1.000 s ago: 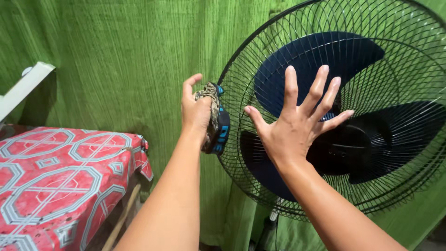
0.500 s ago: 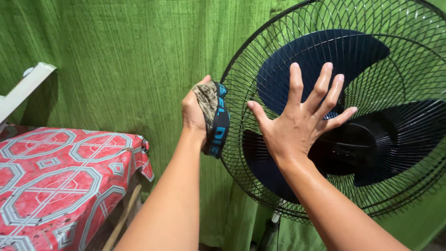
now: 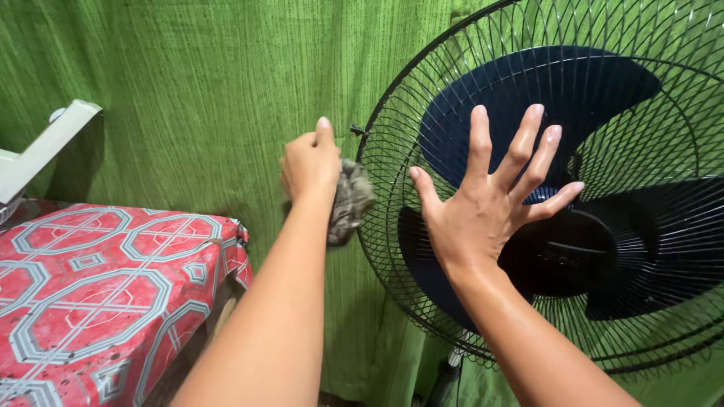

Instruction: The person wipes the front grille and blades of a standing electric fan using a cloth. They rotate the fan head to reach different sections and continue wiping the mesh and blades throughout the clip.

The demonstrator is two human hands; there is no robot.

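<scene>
A standing fan fills the right side, with a black wire grille point(image 3: 392, 249) over dark blue blades point(image 3: 528, 83) and a black hub point(image 3: 566, 256). My right hand point(image 3: 483, 207) lies flat against the front of the grille, fingers spread wide, holding nothing. My left hand point(image 3: 309, 166) is closed around a crumpled grey rag point(image 3: 348, 200) and presses it against the grille's left outer rim. Most of the rag hangs below and behind the hand.
A green curtain point(image 3: 188, 90) hangs behind everything. At the lower left is a surface covered with a red cloth with grey geometric patterns point(image 3: 98, 286). A white angled piece point(image 3: 38, 151) sticks out at the left edge. The fan's pole point(image 3: 445, 384) runs down below the grille.
My left hand has moved with the rag up and round the left rim of the grille, turning so its back faces me. The right hand stays flat on the grille.
</scene>
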